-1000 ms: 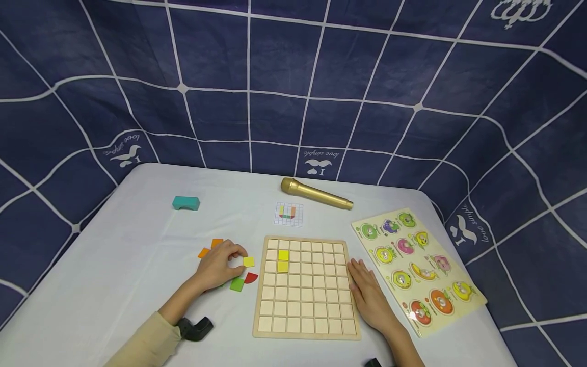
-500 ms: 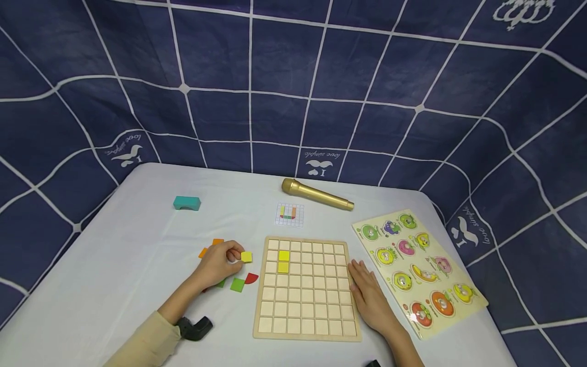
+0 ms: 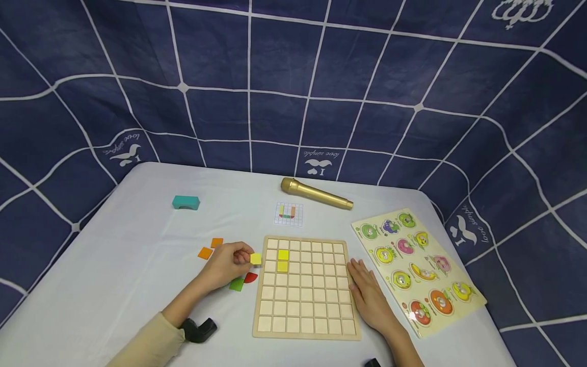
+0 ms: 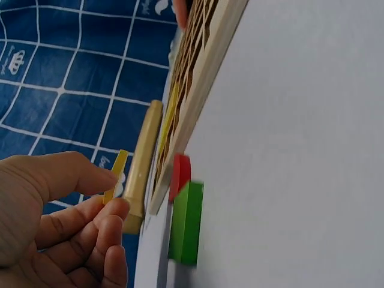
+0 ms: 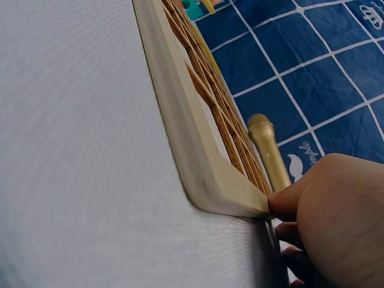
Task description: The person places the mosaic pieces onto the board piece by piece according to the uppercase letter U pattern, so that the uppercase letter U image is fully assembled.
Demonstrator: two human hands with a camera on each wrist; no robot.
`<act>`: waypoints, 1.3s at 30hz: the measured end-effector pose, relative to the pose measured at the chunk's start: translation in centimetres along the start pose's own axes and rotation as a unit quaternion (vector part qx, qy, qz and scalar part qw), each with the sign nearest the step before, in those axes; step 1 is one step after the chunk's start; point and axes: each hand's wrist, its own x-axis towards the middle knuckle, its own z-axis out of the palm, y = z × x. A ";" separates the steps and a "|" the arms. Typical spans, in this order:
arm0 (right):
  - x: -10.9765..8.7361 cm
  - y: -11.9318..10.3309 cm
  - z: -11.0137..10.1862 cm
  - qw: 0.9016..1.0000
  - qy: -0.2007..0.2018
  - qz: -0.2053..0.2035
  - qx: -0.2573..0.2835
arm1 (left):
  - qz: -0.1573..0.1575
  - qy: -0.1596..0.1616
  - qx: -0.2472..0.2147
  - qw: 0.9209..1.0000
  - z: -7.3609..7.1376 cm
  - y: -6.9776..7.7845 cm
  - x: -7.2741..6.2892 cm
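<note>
Pinching a yellow tile [image 3: 256, 259] between thumb and fingers, the left hand [image 3: 223, 265] in the head view sits just beside the left edge of a wooden grid board [image 3: 307, 308], where two yellow squares [image 3: 283, 266] lie in adjoining cells. Near that hand are a green tile [image 3: 236, 284], a red piece [image 3: 250, 278] and two orange tiles [image 3: 205, 253]. The right hand [image 3: 371, 295] rests along the board's right edge, fingers extended. In the left wrist view, the pinched tile shows nearly edge-on. In the right wrist view, the right thumb touches the board's corner.
</note>
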 end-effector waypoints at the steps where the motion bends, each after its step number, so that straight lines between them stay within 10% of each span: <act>1: 0.0 0.0 0.0 1.000 0.000 0.000 0.000 | 0.003 -0.006 -0.003 1.000 0.2 0.3 0.0; 18: 0.0 0.1 0.0 1.000 -0.007 0.002 0.000 | 0.112 -0.091 -0.005 0.989 4.4 2.5 0.0; 39: 0.0 -0.1 0.0 1.000 -0.004 0.006 0.000 | 0.104 -0.089 0.036 0.990 3.8 2.5 -0.3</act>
